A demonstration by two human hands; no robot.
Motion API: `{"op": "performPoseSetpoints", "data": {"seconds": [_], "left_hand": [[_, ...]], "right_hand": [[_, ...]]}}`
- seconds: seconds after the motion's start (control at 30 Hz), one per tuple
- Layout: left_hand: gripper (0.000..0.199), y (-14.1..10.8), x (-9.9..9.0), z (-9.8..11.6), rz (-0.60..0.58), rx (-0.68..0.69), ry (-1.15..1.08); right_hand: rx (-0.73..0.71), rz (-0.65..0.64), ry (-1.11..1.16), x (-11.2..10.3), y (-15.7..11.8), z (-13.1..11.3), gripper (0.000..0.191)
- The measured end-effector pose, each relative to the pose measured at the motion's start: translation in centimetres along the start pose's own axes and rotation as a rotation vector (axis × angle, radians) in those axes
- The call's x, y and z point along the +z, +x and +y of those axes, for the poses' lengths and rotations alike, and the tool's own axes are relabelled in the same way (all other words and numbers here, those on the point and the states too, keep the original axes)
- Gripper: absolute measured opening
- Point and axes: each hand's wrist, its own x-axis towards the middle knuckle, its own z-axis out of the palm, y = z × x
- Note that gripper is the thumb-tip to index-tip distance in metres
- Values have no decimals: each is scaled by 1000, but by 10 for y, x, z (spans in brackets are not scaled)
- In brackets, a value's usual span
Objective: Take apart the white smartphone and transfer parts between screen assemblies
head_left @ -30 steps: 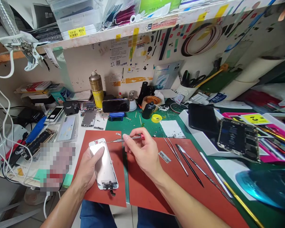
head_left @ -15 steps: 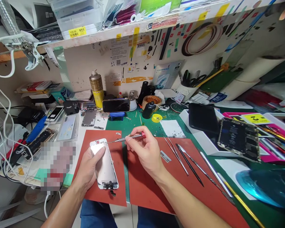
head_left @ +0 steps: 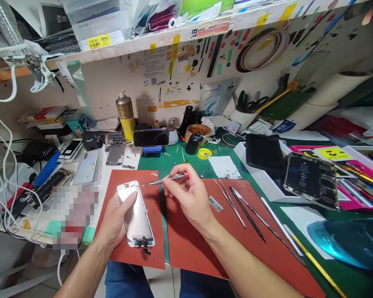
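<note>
My left hand (head_left: 115,217) grips a white phone screen assembly (head_left: 139,219) by its left edge, thumb pressed on its pale metal back. A black flex cable (head_left: 146,248) hangs from the assembly's lower end. In my right hand (head_left: 188,192) a thin silver screwdriver (head_left: 158,181) with a red end is pinched between thumb and fingers. It points left, its tip at the upper right edge of the assembly; whether it touches, I cannot tell. Below lie red-brown mats (head_left: 192,244). Tweezers (head_left: 231,203) and a small metal plate (head_left: 216,203) rest right of my right hand.
A phone (head_left: 151,137) stands on a blue holder behind the mats. Near it are a black bottle (head_left: 194,143), a yellow lid (head_left: 204,153) and a spray can (head_left: 125,116). An opened phone (head_left: 311,182) leans on white trays at right. White cables (head_left: 9,165) hang at left.
The whole view has shifted very slightly. Both hands keep their holds, and the screwdriver tip stays by the assembly's upper right edge.
</note>
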Motion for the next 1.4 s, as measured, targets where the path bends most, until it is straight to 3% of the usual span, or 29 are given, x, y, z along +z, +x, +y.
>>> {"op": "performPoseSetpoints", "data": {"seconds": [0.63,1.07,1.4], "left_hand": [[41,0,1,1,5,6,18],[43,2,0,1,7,-14,-41],[41,3,0,0,-11,-10,-19]], "right_hand": [[71,4,59,2,-1,-1,36],[74,113,23,-7,6,-1,32],[41,49,-16,0,2,0,29]]}}
